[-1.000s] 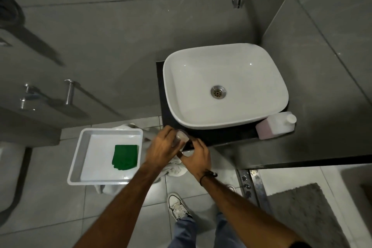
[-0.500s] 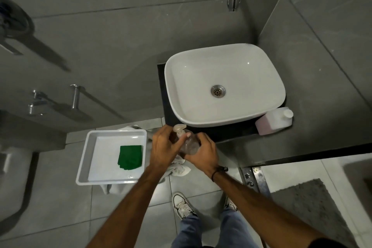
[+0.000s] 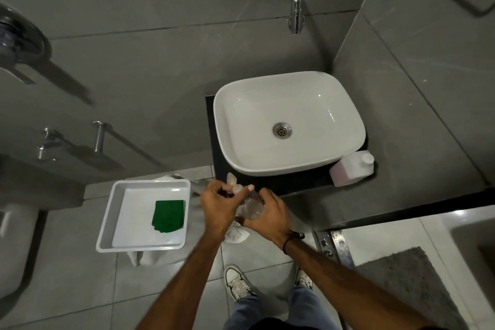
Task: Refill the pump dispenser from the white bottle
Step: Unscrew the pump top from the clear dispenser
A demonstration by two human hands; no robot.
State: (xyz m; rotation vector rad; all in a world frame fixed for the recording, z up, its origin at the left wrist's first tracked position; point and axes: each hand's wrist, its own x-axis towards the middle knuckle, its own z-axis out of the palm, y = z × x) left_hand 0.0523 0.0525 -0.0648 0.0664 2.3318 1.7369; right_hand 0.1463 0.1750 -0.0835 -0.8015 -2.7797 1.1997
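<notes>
- Grey stone-look tiles cover the walls, and paler grey tiles cover the floor (image 3: 80, 289).
- White and squarish, the basin (image 3: 289, 120) sits on a dark counter (image 3: 401, 190), with a chrome drain at its middle and a chrome tap (image 3: 294, 8) sticking out of the wall above it.
- The white bottle (image 3: 352, 171), with pink liquid showing through and a white cap on, lies on the counter touching the basin's near right corner, well apart from both hands.
- The clear pump dispenser (image 3: 250, 207) is held in the air just in front of the counter's near edge, tilted, its pump head pointing toward the basin.
- The right hand (image 3: 267, 213) is wrapped around the dispenser's body.
- The left hand (image 3: 217, 205) pinches the neck just below the pump head with its fingertips.
- A white tray (image 3: 107, 225) rests to the left on something draped in white cloth, and a folded green cloth (image 3: 168, 215) lies inside it.
- A chrome towel bar (image 3: 99, 136) is fixed to the left wall.
- A grey mat (image 3: 412, 292) lies on the floor at the right, beside a metal floor strip.
- Two white sneakers and blue jeans show at the bottom.
</notes>
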